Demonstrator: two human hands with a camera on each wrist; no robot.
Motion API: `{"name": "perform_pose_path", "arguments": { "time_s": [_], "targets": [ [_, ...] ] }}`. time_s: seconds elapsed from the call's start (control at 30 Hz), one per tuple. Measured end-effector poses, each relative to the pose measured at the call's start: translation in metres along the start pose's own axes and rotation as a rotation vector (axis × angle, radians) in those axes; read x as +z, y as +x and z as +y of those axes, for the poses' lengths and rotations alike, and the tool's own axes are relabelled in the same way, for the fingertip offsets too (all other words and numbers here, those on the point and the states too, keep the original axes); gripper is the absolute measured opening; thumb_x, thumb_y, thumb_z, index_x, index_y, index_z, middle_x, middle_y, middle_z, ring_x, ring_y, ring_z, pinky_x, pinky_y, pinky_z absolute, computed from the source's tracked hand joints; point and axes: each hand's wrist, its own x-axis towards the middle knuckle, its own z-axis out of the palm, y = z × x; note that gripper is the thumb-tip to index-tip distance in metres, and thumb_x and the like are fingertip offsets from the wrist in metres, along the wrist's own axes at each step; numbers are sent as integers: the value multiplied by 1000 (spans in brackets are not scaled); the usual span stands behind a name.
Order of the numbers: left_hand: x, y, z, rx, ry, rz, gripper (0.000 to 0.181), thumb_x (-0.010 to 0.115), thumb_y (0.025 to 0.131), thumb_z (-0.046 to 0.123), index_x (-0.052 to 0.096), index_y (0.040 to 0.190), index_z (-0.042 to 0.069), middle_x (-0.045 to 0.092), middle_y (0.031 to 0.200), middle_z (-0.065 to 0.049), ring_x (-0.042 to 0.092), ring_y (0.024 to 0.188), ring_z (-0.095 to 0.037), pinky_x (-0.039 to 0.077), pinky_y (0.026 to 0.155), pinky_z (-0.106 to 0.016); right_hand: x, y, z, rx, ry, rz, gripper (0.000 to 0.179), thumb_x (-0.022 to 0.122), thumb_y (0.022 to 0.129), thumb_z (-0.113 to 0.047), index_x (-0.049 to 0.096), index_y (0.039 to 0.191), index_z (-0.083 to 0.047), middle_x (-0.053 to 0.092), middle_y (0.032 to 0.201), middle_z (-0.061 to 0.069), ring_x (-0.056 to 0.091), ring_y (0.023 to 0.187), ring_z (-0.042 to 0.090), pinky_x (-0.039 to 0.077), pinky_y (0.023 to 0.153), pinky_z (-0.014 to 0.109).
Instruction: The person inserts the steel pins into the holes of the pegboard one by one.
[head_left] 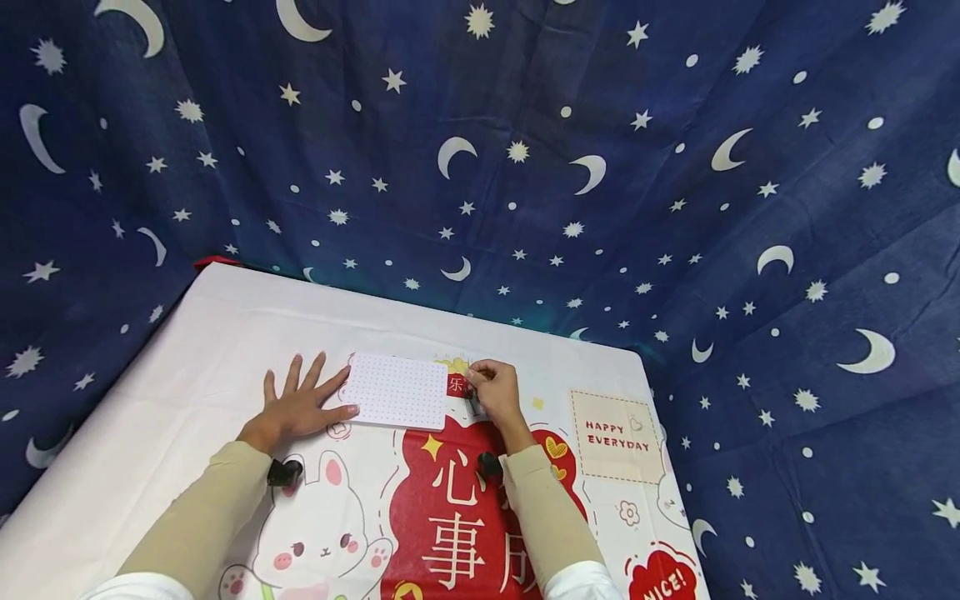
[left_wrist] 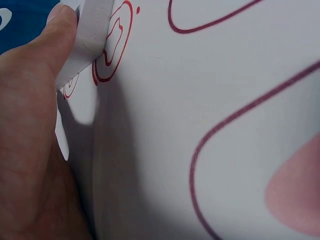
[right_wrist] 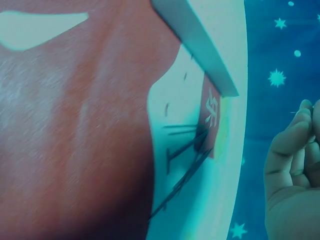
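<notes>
A white rectangular board point(head_left: 397, 390) dotted with small holes in rows lies on the table. My left hand point(head_left: 296, 404) has its fingers spread, with thumb and index finger at the board's left edge. The left wrist view shows the left thumb point(left_wrist: 57, 37) against the board's thick side point(left_wrist: 92, 37). Just off the board's right edge, my right hand point(head_left: 495, 392) pinches a thin, needle-like piece between thumb and fingertips; its fine tip point(right_wrist: 294, 112) pokes out in the right wrist view. Several thin dark sticks point(right_wrist: 182, 172) lie on the table beside the board, partly under the right hand.
A printed cloth point(head_left: 330, 533) with a rabbit, red shapes and lettering covers the table. Dark blue curtains point(head_left: 517, 208) with moons and stars hang behind the table and at both sides. A beige printed square point(head_left: 615, 435) is part of the cloth at the right.
</notes>
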Motion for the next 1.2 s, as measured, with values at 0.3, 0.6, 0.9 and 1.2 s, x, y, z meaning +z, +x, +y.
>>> {"name": "perform_pose_path", "arguments": {
  "time_s": [0.3,0.6,0.9,1.2],
  "targets": [
    [5,9,3,16,-21,19,95,53,90,79,25,166,30,-3,176,-21,-20,159,-52,-28,115,-74,4,4,-14,-62,82,-25,9,73,97,-8,77,99,0,73,86,12,69,73,25,65,73,38],
    [8,14,-1,17,24,28,93,49,91,81,22,166,33,-4,177,-19,-21,159,-50,-31,114,-73,21,6,-21,-151,166,-122,10,76,93,-5,78,98,4,79,86,19,79,74,34,66,75,47],
    [9,5,1,11,13,39,94,47,87,86,26,165,37,-1,177,-18,-19,160,-51,-26,116,-75,43,11,-26,-238,205,-201,10,76,90,-1,77,92,8,79,82,20,76,66,17,60,59,23],
    [2,-3,3,-26,67,18,89,51,92,78,27,165,33,0,177,-19,-15,159,-53,-19,118,-78,64,14,-35,-265,193,-219,7,77,89,-1,79,90,6,78,84,22,78,69,21,64,69,26]
  ]
}}
